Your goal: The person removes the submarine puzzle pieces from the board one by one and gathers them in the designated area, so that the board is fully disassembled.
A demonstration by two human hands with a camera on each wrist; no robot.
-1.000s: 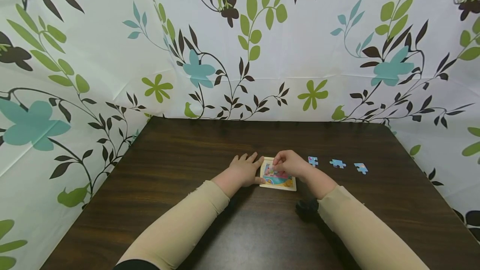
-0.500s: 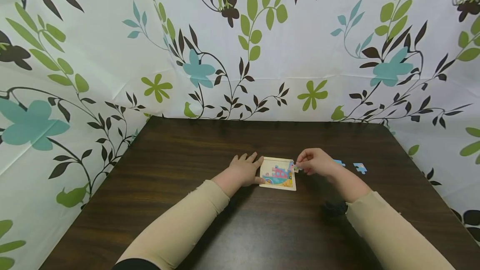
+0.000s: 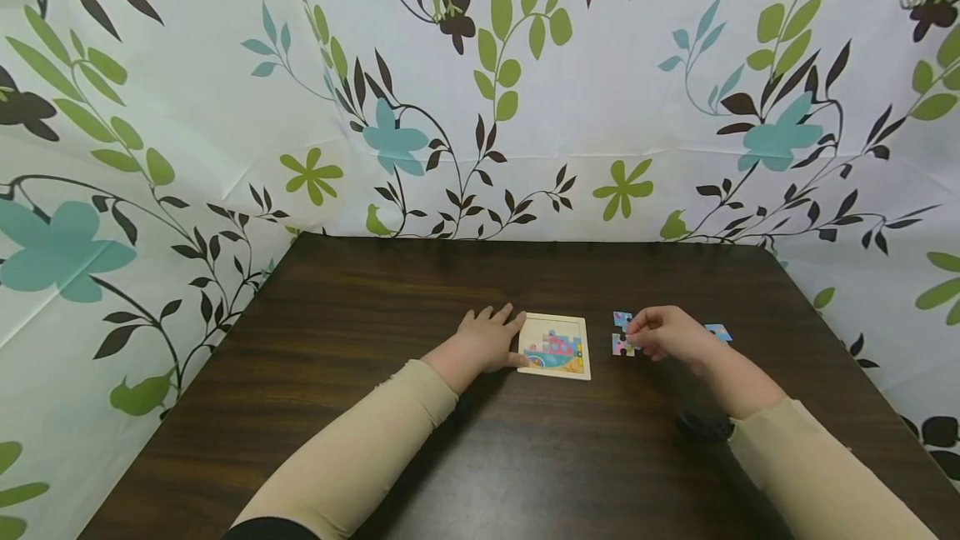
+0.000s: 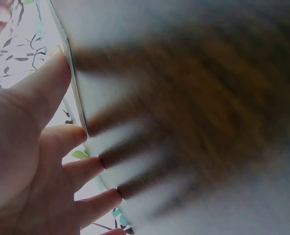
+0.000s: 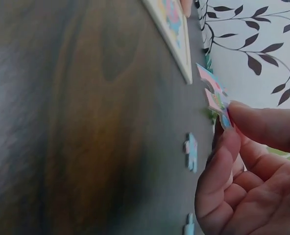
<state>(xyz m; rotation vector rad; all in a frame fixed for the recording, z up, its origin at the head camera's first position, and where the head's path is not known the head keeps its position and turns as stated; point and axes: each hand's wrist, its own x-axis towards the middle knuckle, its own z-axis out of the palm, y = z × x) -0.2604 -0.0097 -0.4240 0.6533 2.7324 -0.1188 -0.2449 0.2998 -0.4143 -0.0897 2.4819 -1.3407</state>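
My right hand (image 3: 672, 334) pinches a small pink and multicoloured jigsaw piece (image 3: 622, 345) between thumb and fingertips, to the right of the puzzle tray. The right wrist view shows that jigsaw piece (image 5: 215, 93) tilted at the fingertips. The square puzzle tray (image 3: 553, 317) has a pale frame; joined pieces with a pink and blue picture fill its lower right part, and its upper part shows bare backing. At the tray's left side, my left hand (image 3: 487, 342) lies with fingers spread, thumb at the frame. The left wrist view shows the thumb (image 4: 57, 83) against the frame edge (image 4: 76, 95).
A loose blue and pink jigsaw piece (image 3: 622, 319) lies just beyond the held one. Another loose piece (image 3: 718, 332) lies farther right, partly behind my right hand. Everything rests on a dark wooden table (image 3: 420, 290), with a patterned cloth (image 3: 555, 123) hanging behind.
My right hand has moved from over the tray to the right, carrying the jigsaw piece clear of the frame. My left hand has stayed at the tray's left side.
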